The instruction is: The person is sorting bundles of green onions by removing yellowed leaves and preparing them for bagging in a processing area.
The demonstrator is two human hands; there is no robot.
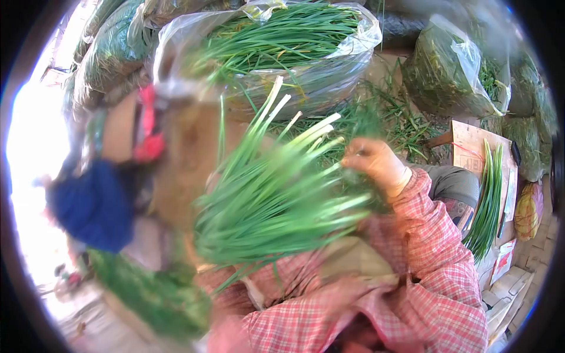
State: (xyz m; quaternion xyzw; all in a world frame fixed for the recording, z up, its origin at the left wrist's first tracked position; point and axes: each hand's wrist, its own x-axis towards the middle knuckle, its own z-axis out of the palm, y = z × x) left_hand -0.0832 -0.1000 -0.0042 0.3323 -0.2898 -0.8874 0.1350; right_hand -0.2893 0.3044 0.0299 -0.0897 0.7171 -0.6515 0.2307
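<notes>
A thick bunch of garlic chives [276, 194], with pale stem ends pointing up and right, is spread above my lap, partly blurred. My left hand [192, 250] is nearly all hidden behind the bunch's lower left side; only a blurred, glove-coloured edge shows there, and the bunch appears held from that side. My right hand [376, 165], in a pale orange glove, is beside the stem ends with its fingers curled in a pinch. Whatever they may hold is too small or blurred to tell. Smeared green leaves show just above it.
An open plastic bag [329, 88] full of chives lies ahead, with loose leaves [406, 117] on the ground beside it. More stuffed bags [447, 76] stand right and far left. Another chive bunch [488, 200] lies on a board [465, 144]. A person in dark blue [94, 206] is at left.
</notes>
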